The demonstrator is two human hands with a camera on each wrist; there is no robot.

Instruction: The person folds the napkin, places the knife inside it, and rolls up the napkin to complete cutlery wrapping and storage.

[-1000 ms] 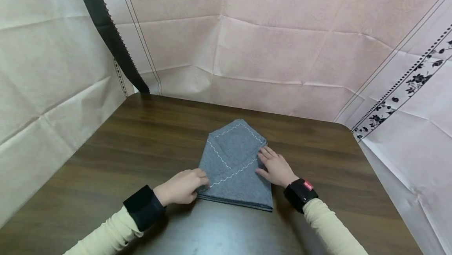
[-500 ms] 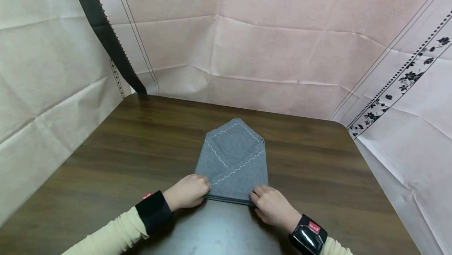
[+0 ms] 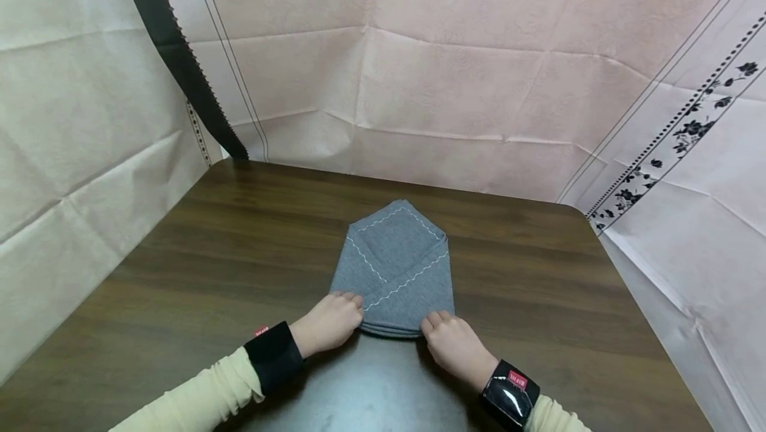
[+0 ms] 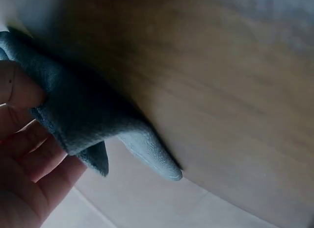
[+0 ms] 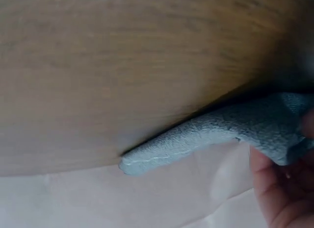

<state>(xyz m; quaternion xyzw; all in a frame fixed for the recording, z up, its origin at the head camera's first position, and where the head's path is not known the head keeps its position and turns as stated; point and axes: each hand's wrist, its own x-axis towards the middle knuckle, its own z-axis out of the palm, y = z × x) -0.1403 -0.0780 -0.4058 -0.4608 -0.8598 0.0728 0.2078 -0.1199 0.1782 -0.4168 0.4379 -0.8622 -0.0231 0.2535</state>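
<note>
— Cloth first: where does it lie?

— Grey folded cloth (image 3: 397, 272) sits near the middle of the dark wooden table (image 3: 239, 246), folded into a pointed shape with white zigzag stitching crossing its top; the point faces away from the person.

— And the hands?

— Both are at the near edge. The person's left hand (image 3: 331, 322) grips the near left corner, fingers curled over the fabric. The left wrist view shows the cloth (image 4: 83, 115) pinched between thumb and fingers (image 4: 22, 90), its corner lifted off the wood.

— The right one?

— The right hand (image 3: 453, 342) pinches the near right corner the same way — the right wrist view shows the cloth (image 5: 235, 130) raised a little, with fingers (image 5: 274, 189) closed under it.

— Anything else about?

— Black wrist bands (image 3: 272, 355) sit over pale yellow sleeves (image 3: 197, 399). Pale pink creased sheeting (image 3: 455, 80) stands behind and beside the table, with a black floral border (image 3: 688, 133) on the right and a dark serrated stripe (image 3: 179, 53) on the left.
</note>
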